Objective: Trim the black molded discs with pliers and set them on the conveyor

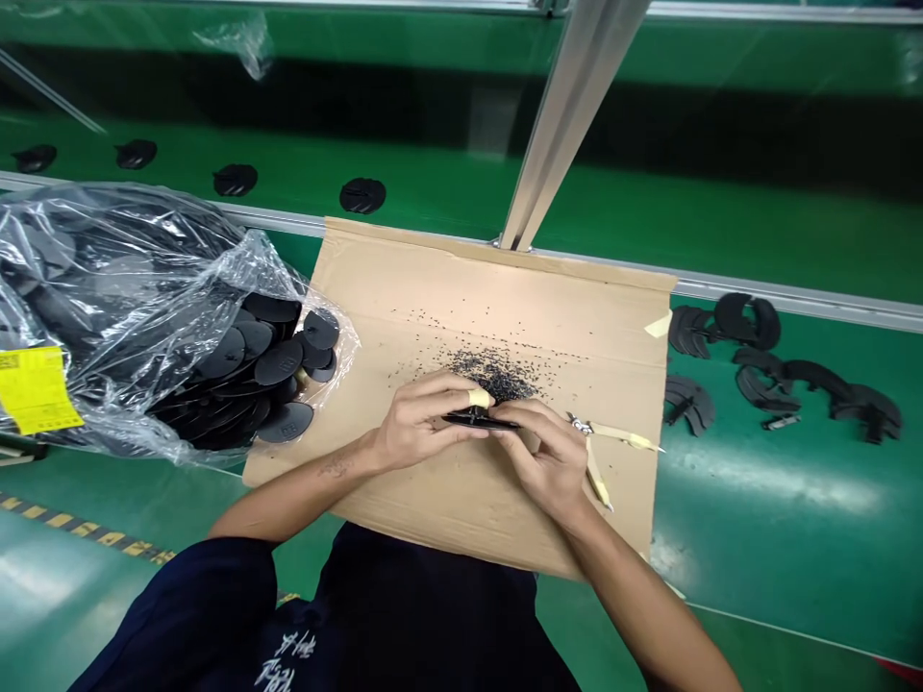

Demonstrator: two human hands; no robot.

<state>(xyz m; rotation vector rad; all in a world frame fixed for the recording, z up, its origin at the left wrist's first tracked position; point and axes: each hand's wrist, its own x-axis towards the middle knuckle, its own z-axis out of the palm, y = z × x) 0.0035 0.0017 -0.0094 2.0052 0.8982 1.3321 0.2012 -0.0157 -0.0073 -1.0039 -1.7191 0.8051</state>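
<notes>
Between my two hands a thin black disc-like part is held nearly edge-on over the cardboard. My left hand pinches its left end, with yellow tape round one finger. My right hand grips its right end, thumb below and fingers on top. Just beyond the fingers lies a scattered pile of tiny black pieces. A tool with yellow-taped handles rests beside my right hand, partly hidden by it.
A clear plastic bag of black discs, with a yellow label, lies at the left. Curved black parts sit at the right. A metal post rises behind the cardboard; several black parts lie beyond the rail.
</notes>
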